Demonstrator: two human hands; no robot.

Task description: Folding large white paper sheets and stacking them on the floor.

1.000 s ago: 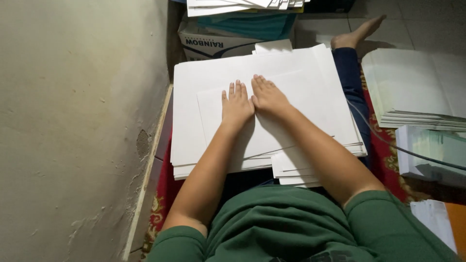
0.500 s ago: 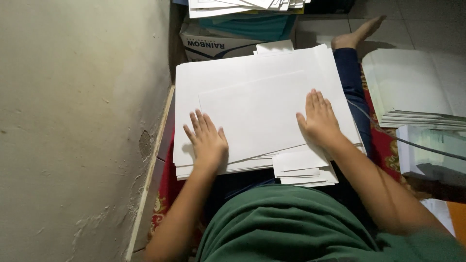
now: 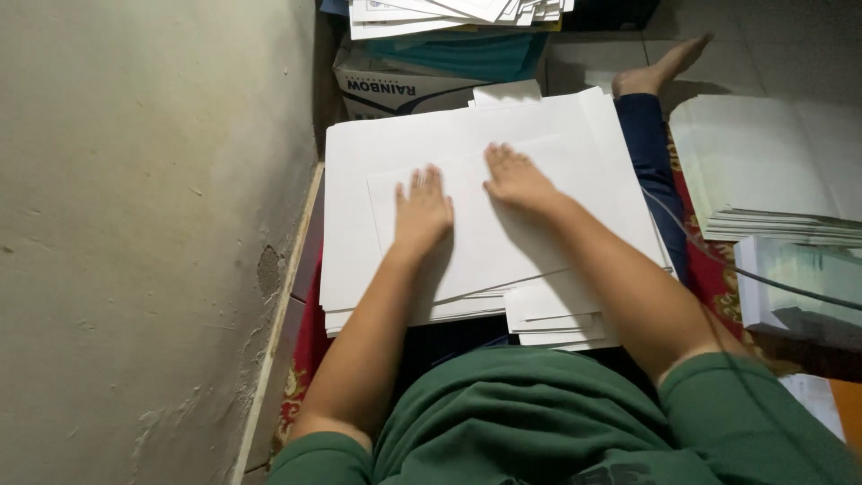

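A thick stack of large white sheets (image 3: 359,180) rests on my lap. On top of it lies a smaller white sheet (image 3: 503,242). My left hand (image 3: 422,211) presses flat on that top sheet, fingers spread and pointing away from me. My right hand (image 3: 516,180) lies flat beside it, a little farther up the sheet, fingers also apart. Neither hand grips anything. Smaller sheets (image 3: 557,319) stick out under the stack's near right corner.
A plaster wall (image 3: 144,224) runs close along the left. A cardboard box (image 3: 395,90) with piled paper (image 3: 449,13) stands beyond the stack. More paper stacks (image 3: 772,171) sit at the right on a red patterned rug (image 3: 709,278). My bare foot (image 3: 660,67) reaches past the stack.
Both hands slid from the sheet's near left and right edges up and inward, and now lie side by side near the sheet's middle.
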